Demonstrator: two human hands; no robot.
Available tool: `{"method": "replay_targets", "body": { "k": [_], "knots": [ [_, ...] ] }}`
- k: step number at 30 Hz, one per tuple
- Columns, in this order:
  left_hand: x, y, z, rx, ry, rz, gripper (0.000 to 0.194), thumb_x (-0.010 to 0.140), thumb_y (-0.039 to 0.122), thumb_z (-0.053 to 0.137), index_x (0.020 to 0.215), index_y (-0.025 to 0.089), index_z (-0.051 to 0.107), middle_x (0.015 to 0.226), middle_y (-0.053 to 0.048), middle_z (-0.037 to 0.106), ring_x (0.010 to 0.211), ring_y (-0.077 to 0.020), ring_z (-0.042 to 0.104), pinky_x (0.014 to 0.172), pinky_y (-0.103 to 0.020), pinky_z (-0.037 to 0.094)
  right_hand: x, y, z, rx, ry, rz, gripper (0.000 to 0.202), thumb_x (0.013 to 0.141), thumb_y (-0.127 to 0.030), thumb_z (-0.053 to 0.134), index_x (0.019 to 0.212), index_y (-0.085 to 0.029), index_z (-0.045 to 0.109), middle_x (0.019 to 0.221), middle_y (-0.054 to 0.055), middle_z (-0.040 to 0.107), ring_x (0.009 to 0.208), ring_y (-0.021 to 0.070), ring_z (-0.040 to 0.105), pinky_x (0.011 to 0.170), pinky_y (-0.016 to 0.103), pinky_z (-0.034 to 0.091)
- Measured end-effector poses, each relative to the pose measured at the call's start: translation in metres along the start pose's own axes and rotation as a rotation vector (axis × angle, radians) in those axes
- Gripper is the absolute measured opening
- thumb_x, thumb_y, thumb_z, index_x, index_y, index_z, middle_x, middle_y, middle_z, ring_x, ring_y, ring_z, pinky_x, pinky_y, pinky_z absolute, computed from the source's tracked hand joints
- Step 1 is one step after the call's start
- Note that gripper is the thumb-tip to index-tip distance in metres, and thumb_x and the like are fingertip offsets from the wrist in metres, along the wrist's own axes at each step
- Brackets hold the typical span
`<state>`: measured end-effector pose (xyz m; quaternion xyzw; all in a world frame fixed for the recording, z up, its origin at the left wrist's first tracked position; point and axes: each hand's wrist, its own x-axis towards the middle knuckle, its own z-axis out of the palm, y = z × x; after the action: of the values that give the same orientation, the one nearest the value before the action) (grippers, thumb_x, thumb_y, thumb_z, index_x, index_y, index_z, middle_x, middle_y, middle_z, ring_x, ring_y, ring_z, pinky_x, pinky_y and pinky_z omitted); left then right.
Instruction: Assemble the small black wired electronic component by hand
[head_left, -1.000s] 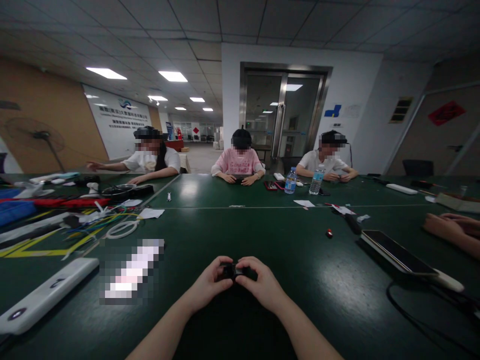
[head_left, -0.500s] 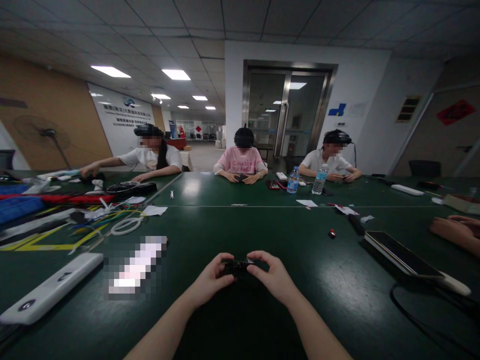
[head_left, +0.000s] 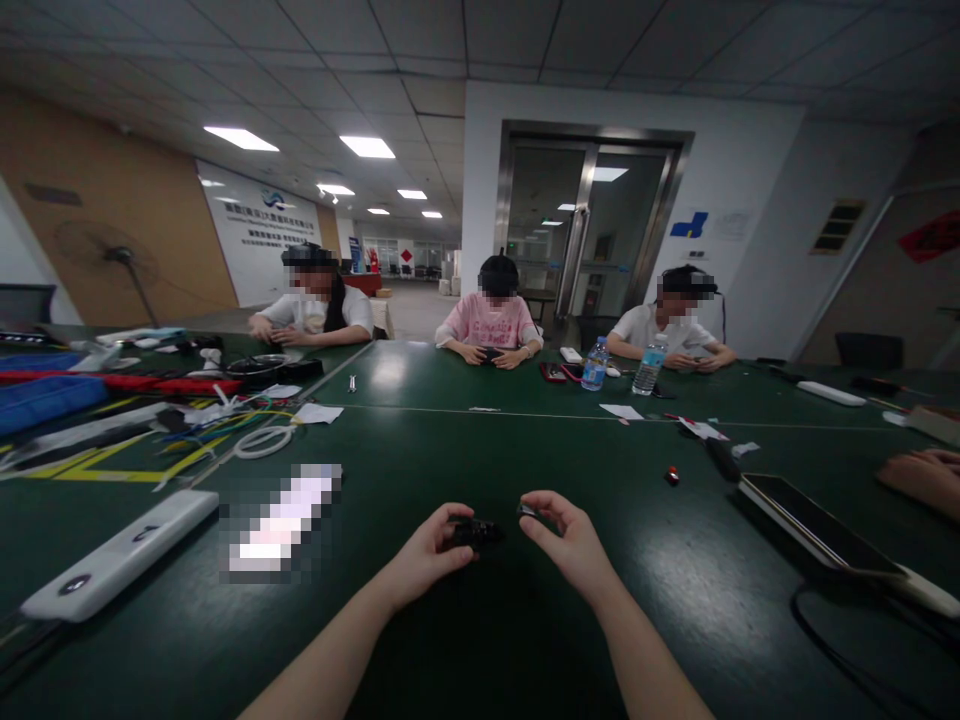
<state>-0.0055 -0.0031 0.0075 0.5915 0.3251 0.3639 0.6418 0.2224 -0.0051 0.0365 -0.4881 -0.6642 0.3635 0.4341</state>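
Note:
Between the thumb and fingers of my left hand (head_left: 431, 555) is a small black object (head_left: 480, 534), dark and partly covered by the fingers; I cannot make out its kind. A short gap to its right, my right hand (head_left: 566, 540) pinches a tiny silvery piece (head_left: 527, 511), too small to name. The black object and the silvery piece are apart. Both hands are above the near middle of the dark green table (head_left: 420, 440).
A white power bank-like bar (head_left: 124, 555) and a blurred bright screen lie left. A phone (head_left: 817, 525) on a white block lies right, near a small red item (head_left: 672, 476). Bottles (head_left: 649, 364), cables (head_left: 264, 441) and three seated people are farther off.
My right hand has moved right, away from the black object, with the silvery piece in its fingers. My left hand keeps the black object. The view has shifted slightly.

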Motion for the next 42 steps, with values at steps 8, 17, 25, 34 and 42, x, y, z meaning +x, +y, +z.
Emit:
{"method": "replay_targets", "body": {
  "k": [8,17,25,34,42],
  "knots": [
    [0.002,-0.006,-0.003,-0.018,-0.020,0.012,0.047,0.074,0.025,0.068,0.112,0.023,0.041,0.102,-0.004,0.062,0.091,-0.0192,0.060,0.083,-0.036,0.042,0.000,0.001,-0.001,0.066,0.025,-0.021,0.025,0.073,-0.037,0.061,0.091,-0.020,0.059,0.092,0.004,0.062,0.092,0.0206,0.057,0.088,0.038,0.042],
    [0.000,0.000,-0.001,-0.015,-0.022,-0.011,0.046,0.074,0.020,0.066,0.112,0.022,0.041,0.102,-0.005,0.063,0.093,-0.0204,0.060,0.085,-0.037,0.041,-0.001,-0.001,-0.001,0.031,-0.001,0.006,0.024,0.074,-0.037,0.059,0.092,-0.021,0.059,0.093,0.004,0.061,0.092,0.0203,0.057,0.087,0.038,0.043],
    [0.002,-0.003,-0.002,-0.005,-0.023,-0.017,0.046,0.074,0.020,0.066,0.113,0.022,0.041,0.103,-0.005,0.063,0.093,-0.0204,0.060,0.083,-0.036,0.041,-0.001,-0.001,0.001,-0.002,-0.026,-0.015,0.026,0.073,-0.035,0.061,0.096,-0.020,0.060,0.094,0.004,0.062,0.093,0.0201,0.057,0.089,0.039,0.042],
    [0.003,-0.004,0.000,-0.020,-0.021,-0.009,0.046,0.072,0.020,0.068,0.110,0.021,0.042,0.096,-0.004,0.063,0.087,-0.0189,0.060,0.077,-0.032,0.041,-0.003,-0.006,0.007,-0.043,-0.081,-0.020,0.022,0.073,-0.031,0.062,0.093,-0.021,0.061,0.092,0.002,0.062,0.093,0.0198,0.057,0.089,0.038,0.041],
    [0.004,-0.003,0.002,-0.008,-0.014,-0.012,0.046,0.071,0.021,0.069,0.109,0.022,0.043,0.092,-0.002,0.063,0.085,-0.0181,0.060,0.074,-0.031,0.042,-0.009,-0.011,0.026,-0.035,-0.148,-0.034,0.018,0.072,-0.028,0.064,0.090,-0.023,0.063,0.106,0.002,0.057,0.104,0.0202,0.052,0.094,0.038,0.039]
  ]
}}
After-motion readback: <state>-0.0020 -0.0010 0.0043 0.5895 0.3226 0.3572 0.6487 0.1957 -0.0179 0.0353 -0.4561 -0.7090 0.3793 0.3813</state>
